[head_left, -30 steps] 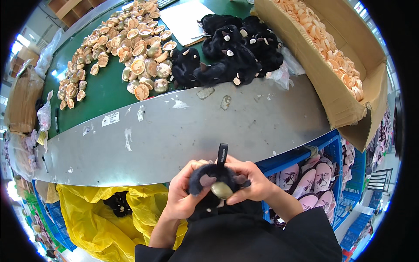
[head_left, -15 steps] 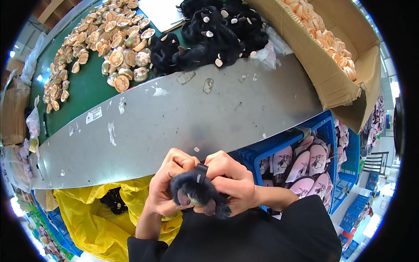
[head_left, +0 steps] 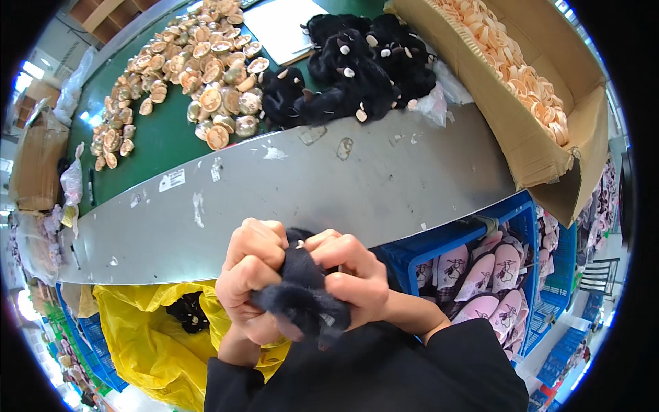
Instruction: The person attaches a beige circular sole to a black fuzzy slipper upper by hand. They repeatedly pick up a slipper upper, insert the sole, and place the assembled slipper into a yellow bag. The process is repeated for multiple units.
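Both hands grip a small black furry plush piece (head_left: 302,285) just in front of the metal table edge. My left hand (head_left: 250,278) is closed on its left side, and my right hand (head_left: 353,275) pinches the right side with curled fingers. Its fur is pulled taut between them, and a small pale bit shows near its top. On the table's far side lies a heap of similar black furry pieces (head_left: 364,69) with pale tabs. Left of them, many hollow peach-coloured doll-head shells (head_left: 213,62) are spread over a green surface.
A cardboard box (head_left: 508,130) of peach-coloured parts stands at the far right. Under the table edge are a blue crate (head_left: 412,250) with pink printed pieces and a yellow bag (head_left: 144,336) holding black furry pieces. A white sheet (head_left: 278,31) lies at the back.
The plush piece has turned and is stretched between my hands; its dark ribbon loop and ear-like pads no longer show clearly. My hands moved slightly up and left, and the view shifted.
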Action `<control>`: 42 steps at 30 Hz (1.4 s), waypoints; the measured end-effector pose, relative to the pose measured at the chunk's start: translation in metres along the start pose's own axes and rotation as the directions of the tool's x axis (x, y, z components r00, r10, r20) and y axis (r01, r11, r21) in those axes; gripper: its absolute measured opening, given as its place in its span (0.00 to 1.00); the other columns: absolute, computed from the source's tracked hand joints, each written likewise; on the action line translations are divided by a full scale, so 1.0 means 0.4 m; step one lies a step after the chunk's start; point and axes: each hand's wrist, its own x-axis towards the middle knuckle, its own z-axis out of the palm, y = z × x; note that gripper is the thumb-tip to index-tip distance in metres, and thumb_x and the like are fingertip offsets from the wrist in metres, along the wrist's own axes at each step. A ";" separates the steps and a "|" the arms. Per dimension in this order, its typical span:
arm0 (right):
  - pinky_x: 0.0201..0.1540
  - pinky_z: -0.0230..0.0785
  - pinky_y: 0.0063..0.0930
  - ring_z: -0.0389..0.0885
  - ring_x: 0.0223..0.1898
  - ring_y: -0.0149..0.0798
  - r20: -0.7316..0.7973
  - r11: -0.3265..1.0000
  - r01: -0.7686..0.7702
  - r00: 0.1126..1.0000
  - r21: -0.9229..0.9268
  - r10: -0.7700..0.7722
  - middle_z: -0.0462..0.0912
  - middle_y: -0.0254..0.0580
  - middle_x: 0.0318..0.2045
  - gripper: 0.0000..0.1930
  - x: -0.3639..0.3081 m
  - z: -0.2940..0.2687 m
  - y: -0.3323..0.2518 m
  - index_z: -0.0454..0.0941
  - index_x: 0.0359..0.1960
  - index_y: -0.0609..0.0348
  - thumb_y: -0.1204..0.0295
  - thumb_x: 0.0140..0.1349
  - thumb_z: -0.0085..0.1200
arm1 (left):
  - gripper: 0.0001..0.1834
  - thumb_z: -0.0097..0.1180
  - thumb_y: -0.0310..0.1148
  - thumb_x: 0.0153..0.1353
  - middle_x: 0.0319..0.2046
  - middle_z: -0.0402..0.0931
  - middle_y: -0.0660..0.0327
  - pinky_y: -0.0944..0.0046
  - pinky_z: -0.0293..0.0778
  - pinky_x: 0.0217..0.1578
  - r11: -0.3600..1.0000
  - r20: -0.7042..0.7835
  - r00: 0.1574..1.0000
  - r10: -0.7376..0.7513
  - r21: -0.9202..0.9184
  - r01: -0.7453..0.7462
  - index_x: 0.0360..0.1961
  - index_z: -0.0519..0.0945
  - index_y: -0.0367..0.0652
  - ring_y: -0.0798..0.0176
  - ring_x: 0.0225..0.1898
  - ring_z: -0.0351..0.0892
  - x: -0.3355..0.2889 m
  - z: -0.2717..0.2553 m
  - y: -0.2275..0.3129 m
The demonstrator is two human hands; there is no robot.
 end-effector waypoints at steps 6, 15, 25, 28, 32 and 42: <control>0.30 0.74 0.30 0.77 0.24 0.42 -0.019 0.976 0.127 0.991 -0.179 -0.133 0.77 0.44 0.30 0.11 0.041 -0.057 -0.004 0.78 0.26 0.65 0.76 0.44 0.69 | 0.14 0.64 0.38 0.57 0.34 0.70 0.60 0.59 0.69 0.43 0.961 0.057 0.991 -0.120 0.256 0.102 0.25 0.71 0.45 0.60 0.38 0.70 -0.013 0.027 0.040; 0.34 0.75 0.33 0.79 0.31 0.44 -0.193 0.902 -0.026 0.979 -0.431 -0.064 0.76 0.44 0.35 0.15 -0.014 -0.033 -0.015 0.82 0.34 0.63 0.69 0.48 0.73 | 0.15 0.71 0.34 0.49 0.37 0.71 0.60 0.62 0.69 0.44 0.833 -0.277 0.961 -0.020 0.527 0.169 0.31 0.75 0.43 0.60 0.41 0.71 -0.066 0.095 -0.014; 0.51 0.74 0.47 0.78 0.46 0.53 0.021 0.893 -0.110 0.991 -0.436 0.132 0.74 0.55 0.48 0.19 -0.012 -0.048 0.001 0.78 0.43 0.60 0.66 0.52 0.68 | 0.22 0.65 0.42 0.57 0.44 0.74 0.60 0.63 0.71 0.49 0.890 -0.383 0.840 -0.384 0.088 0.447 0.45 0.78 0.37 0.63 0.47 0.75 -0.084 0.102 -0.072; 0.43 0.76 0.37 0.78 0.43 0.48 0.069 0.869 -0.060 0.992 -0.492 0.108 0.75 0.45 0.43 0.16 -0.006 -0.105 0.015 0.81 0.40 0.54 0.75 0.47 0.68 | 0.31 0.64 0.36 0.55 0.56 0.70 0.53 0.60 0.64 0.62 0.903 -0.189 0.891 -0.413 0.043 0.428 0.58 0.70 0.36 0.59 0.58 0.71 -0.051 0.063 -0.050; 0.54 0.72 0.40 0.80 0.45 0.42 0.273 0.748 0.209 0.961 -0.630 -0.039 0.77 0.42 0.43 0.08 0.024 -0.154 0.017 0.82 0.38 0.49 0.74 0.56 0.60 | 0.44 0.66 0.43 0.58 0.62 0.65 0.50 0.56 0.61 0.65 0.913 -0.121 0.905 -0.407 -0.089 0.399 0.70 0.58 0.35 0.56 0.63 0.67 -0.031 0.057 -0.004; 0.55 0.72 0.42 0.82 0.49 0.47 0.240 0.552 0.193 0.971 -0.811 0.015 0.83 0.43 0.44 0.15 0.197 -0.338 0.006 0.80 0.46 0.55 0.74 0.55 0.57 | 0.23 0.60 0.34 0.68 0.49 0.75 0.58 0.72 0.77 0.43 0.822 -0.263 0.826 -0.499 0.157 0.547 0.62 0.71 0.39 0.66 0.47 0.77 -0.063 0.046 -0.039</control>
